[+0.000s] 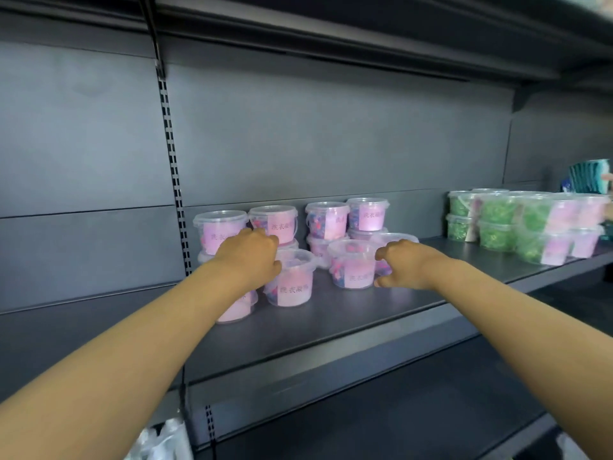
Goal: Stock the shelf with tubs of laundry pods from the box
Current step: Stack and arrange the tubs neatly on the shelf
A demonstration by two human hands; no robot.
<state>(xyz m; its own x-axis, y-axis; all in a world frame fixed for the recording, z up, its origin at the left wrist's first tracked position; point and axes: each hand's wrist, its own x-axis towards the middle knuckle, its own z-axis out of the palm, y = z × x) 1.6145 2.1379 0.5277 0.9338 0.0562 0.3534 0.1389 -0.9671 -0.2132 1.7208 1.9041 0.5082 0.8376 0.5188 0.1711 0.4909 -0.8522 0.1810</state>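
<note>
Left hand (252, 257) fingers curled at rim of front tub (293, 280), seemingly gripping. Right hand (403, 264) fingers wrap neighbouring tub (352, 267), mid-shelf (365, 315). Green tubs (497, 224) near right edge.

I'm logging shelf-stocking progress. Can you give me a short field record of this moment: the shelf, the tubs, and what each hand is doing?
shelf: dark grey metal shelf, partly stocked
pink-labelled stock: clear tubs of laundry pods stacked two high at the back, more in front
left hand: lies against the front left tub; grip unclear
right hand: curled around the side of the front right tub
further right: stacked green pod tubs, teal packets
</note>
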